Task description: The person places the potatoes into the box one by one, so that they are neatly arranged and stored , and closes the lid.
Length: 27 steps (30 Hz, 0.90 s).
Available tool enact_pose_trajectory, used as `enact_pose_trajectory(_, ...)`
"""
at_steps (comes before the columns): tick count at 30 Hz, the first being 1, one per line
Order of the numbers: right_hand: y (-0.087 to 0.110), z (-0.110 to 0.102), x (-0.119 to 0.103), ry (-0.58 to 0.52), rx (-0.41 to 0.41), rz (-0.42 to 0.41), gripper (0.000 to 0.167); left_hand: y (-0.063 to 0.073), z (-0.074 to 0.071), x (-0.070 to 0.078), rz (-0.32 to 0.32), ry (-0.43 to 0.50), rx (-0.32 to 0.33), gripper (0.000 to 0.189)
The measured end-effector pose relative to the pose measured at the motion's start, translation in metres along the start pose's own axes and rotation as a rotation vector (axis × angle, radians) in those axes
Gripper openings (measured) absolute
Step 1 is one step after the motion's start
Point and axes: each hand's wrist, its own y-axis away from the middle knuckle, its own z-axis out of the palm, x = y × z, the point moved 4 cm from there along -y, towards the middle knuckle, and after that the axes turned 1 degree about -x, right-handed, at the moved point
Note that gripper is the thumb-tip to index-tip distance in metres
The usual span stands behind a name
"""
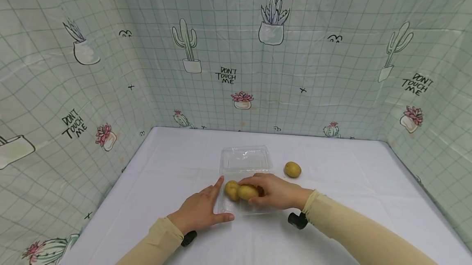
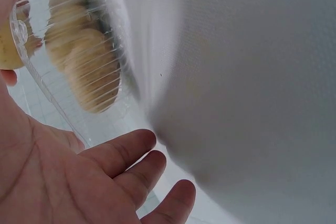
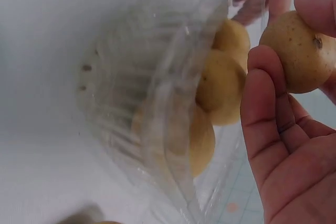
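Observation:
A clear plastic clamshell box [image 1: 246, 211] lies on the table, its lid [image 1: 246, 159] folded back at the far side. Inside it are several potatoes [image 3: 223, 85], seen through the ribbed wall in the left wrist view. My right hand [image 1: 276, 191] grips one potato [image 3: 300, 51] between thumb and fingers, just above the rim. With fingers spread, my left hand [image 1: 203, 209] stands at the box's left side, index finger along the edge and thumb near the front corner. Whether the left fingertips touch the box is unclear.
A loose potato [image 1: 293, 169] lies on the white tablecloth [image 1: 177, 154] right of the lid. Black wrist cameras [image 1: 298, 220] sit under both wrists. Patterned curtains [image 1: 280, 72] enclose the table at the back and both sides.

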Motion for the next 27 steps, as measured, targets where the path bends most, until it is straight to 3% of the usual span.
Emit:
enact_pose_trajectory(18, -0.008, 0.012, -0.012, 0.025, -0.025, -0.054, 0.05, 0.003, -0.002, 0.003, 0.017, -0.001, 0.016, 0.112)
enact_pose_trajectory(27, -0.014, 0.02, -0.014, 0.075, -0.069, -0.039, 0.049, 0.003, -0.002, 0.002, 0.018, -0.004, 0.016, 0.113)
